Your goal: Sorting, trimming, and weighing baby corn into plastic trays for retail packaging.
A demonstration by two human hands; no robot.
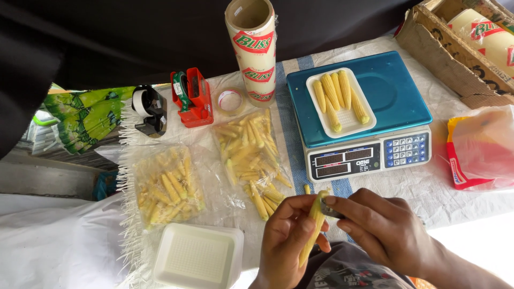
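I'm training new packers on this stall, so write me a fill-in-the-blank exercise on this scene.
1. The left hand holds one baby ____, with the right hand at its tip.
2. The white tray with five cobs sits on the blue ____.
3. The empty tray lies nearest the ____ hand.
4. The tape dispenser left of the film roll is ____ in colour.

Missing words: corn; scale; left; red

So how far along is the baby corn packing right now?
Done: five cobs lie in the white foam tray on the blue scale. In hand: the left hand holds one yellow baby corn cob while the right hand works its tip. Left: two clear bags of cobs and an empty foam tray.
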